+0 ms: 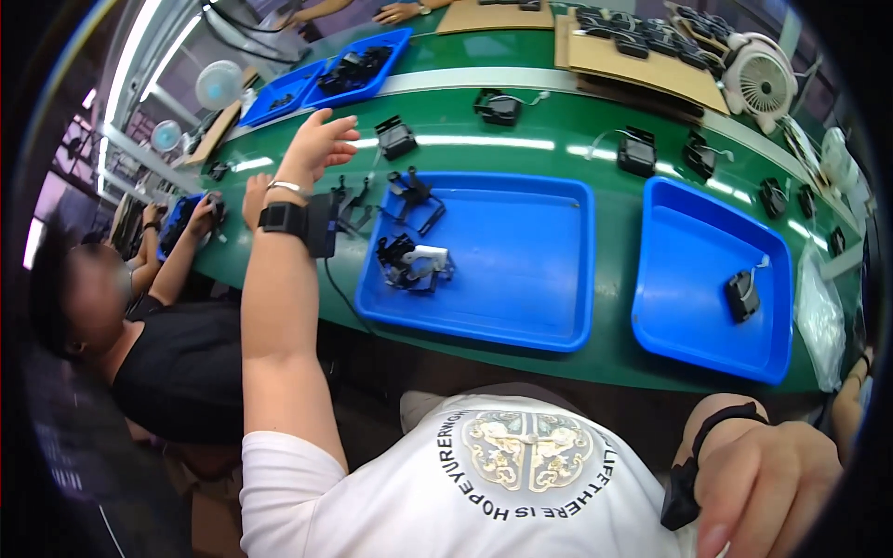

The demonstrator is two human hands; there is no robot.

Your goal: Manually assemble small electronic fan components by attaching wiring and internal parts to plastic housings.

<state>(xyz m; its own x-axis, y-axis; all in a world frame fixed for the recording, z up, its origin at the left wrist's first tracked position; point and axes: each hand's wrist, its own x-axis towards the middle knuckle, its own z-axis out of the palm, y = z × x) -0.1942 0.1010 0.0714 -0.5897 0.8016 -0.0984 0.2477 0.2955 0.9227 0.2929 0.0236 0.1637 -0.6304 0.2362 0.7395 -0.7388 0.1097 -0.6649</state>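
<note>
My left hand (pixel 321 149) reaches out over the green table at the upper left, its fingers apart and nothing in them. Just right of it stands a black boxy part (pixel 395 137), apart from the fingertips. Low at the right, close to my white shirt, my right hand (pixel 772 484) has its fingers curled down; the lower edge hides whatever they may hold. A blue tray (pixel 521 260) in front of me holds several black bracket parts (pixel 409 265) at its left side. In the second blue tray (pixel 712 349) lies one black part with a white cable (pixel 742 296).
More black cabled parts (pixel 637 151) stand along the table's far side. Behind them are cardboard sheets (pixel 642 76) with dark parts, a white fan (pixel 760 79) and blue bins (pixel 358 70). A co-worker (pixel 177 363) sits at the left. A plastic bag (pixel 820 316) lies at the right.
</note>
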